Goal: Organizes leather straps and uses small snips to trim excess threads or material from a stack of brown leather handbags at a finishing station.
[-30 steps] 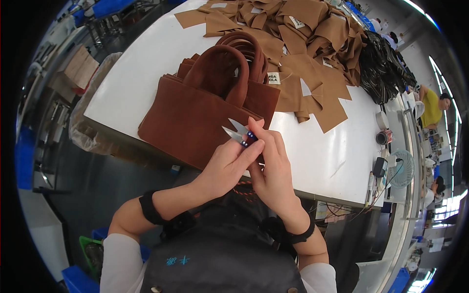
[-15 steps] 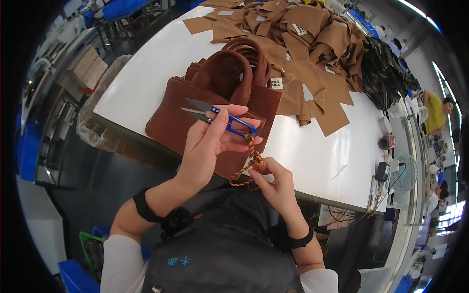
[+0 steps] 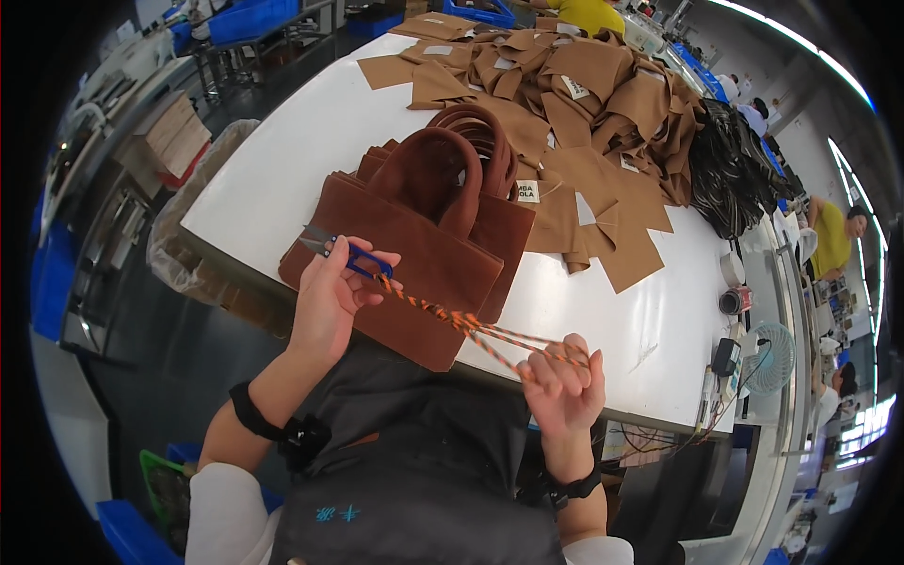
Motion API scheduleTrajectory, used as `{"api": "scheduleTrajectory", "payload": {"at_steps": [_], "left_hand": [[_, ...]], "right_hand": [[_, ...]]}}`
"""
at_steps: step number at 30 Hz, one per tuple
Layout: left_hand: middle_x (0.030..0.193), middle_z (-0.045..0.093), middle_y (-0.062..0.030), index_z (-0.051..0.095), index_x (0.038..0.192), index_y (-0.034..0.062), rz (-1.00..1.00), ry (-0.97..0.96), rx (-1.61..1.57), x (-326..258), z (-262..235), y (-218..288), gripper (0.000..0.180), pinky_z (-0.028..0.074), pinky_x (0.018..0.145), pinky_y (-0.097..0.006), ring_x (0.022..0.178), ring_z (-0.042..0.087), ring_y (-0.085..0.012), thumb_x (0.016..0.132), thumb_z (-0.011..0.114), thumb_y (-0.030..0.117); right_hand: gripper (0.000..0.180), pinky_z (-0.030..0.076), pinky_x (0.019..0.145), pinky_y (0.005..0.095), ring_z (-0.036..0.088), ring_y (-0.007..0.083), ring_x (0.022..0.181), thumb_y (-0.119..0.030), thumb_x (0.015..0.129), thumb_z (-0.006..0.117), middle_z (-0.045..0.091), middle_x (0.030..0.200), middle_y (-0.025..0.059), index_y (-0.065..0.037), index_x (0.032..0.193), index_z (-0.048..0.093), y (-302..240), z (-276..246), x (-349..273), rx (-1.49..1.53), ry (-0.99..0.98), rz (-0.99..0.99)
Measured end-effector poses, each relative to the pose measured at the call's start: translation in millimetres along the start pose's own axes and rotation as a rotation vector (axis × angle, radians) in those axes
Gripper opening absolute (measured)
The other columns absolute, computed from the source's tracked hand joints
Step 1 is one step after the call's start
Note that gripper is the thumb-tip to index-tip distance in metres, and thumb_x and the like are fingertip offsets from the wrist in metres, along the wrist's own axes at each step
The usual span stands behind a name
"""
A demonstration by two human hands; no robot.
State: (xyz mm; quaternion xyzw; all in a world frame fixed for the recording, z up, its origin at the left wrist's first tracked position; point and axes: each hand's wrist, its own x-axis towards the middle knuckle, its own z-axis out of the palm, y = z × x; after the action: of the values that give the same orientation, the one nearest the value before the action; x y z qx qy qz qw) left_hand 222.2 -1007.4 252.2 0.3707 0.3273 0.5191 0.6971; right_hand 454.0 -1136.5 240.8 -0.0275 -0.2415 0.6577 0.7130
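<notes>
Blue-handled thread snips (image 3: 367, 263) are in my left hand (image 3: 330, 303), gripped between thumb and fingers with the blades pointing up and left. A braided orange, green and dark cord (image 3: 431, 308) is tied to the handle end of the snips. It stretches across to my right hand (image 3: 566, 394), whose curled fingers pull the cord's looped end tight. Below and behind the cord lies a stack of reddish-brown leather bag panels (image 3: 405, 235) with rolled handles (image 3: 469, 184) standing up at its far side. Both hands are over the table's near edge.
A white table (image 3: 273, 151) carries a heap of tan cut pieces (image 3: 603, 85) at the back. Black strips (image 3: 739, 141) are piled at the right. A small fan (image 3: 770, 358) stands at far right. A person in yellow (image 3: 831, 240) is beyond it, another yellow top (image 3: 589, 13) behind the heap.
My hands have moved apart: the left with the snips to the left and down, the right to the right and down. The bunched cord is now drawn out straight between them.
</notes>
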Motion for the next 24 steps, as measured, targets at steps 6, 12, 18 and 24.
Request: {"api": "scheduleTrajectory", "payload": {"at_steps": [6,12,18,24], "left_hand": [[0.096,0.069,-0.0145,0.051,0.103,0.0091,0.009,-0.089,0.033,-3,5,1,0.029,0.052,0.063,-0.028,0.075,0.068,-0.0218,0.102,0.040,0.035],[0.094,0.069,-0.0129,0.051,0.100,0.0024,-0.335,-0.507,0.334,-19,26,-27,0.026,0.055,0.067,-0.027,0.079,0.068,-0.0163,0.103,0.039,0.026],[0.092,0.065,-0.0077,0.057,0.105,-0.0004,-0.113,-0.635,0.638,-32,31,-18,0.025,0.053,0.071,-0.026,0.080,0.064,-0.0122,0.102,0.043,0.019],[0.099,0.060,-0.0103,0.052,0.115,0.0009,0.119,-0.625,0.601,-23,30,-15,0.028,0.050,0.071,-0.030,0.078,0.062,-0.0162,0.094,0.059,0.018]], "right_hand": [[0.027,0.048,0.045,0.0260,0.049,0.0152,0.041,-0.010,0.095,0.041,0.065,0.097,0.0261,0.000,0.115,0.056,5,16,-9,0.283,-0.099,0.284],[0.086,0.056,0.059,0.0263,0.068,0.0261,0.087,-0.026,0.080,0.078,0.032,0.141,0.0370,-0.003,0.146,0.029,3,52,14,0.303,-0.679,0.408],[0.077,0.048,0.087,0.0387,0.061,0.0296,0.096,-0.038,0.060,0.088,0.062,0.108,0.0166,0.001,0.118,0.055,6,44,39,-2.147,-0.186,-0.436],[0.053,0.053,0.069,0.0329,0.066,0.0246,0.078,-0.011,0.077,0.077,0.065,0.095,0.0142,0.002,0.122,0.052,42,14,28,-1.803,-0.028,-0.126]]}}
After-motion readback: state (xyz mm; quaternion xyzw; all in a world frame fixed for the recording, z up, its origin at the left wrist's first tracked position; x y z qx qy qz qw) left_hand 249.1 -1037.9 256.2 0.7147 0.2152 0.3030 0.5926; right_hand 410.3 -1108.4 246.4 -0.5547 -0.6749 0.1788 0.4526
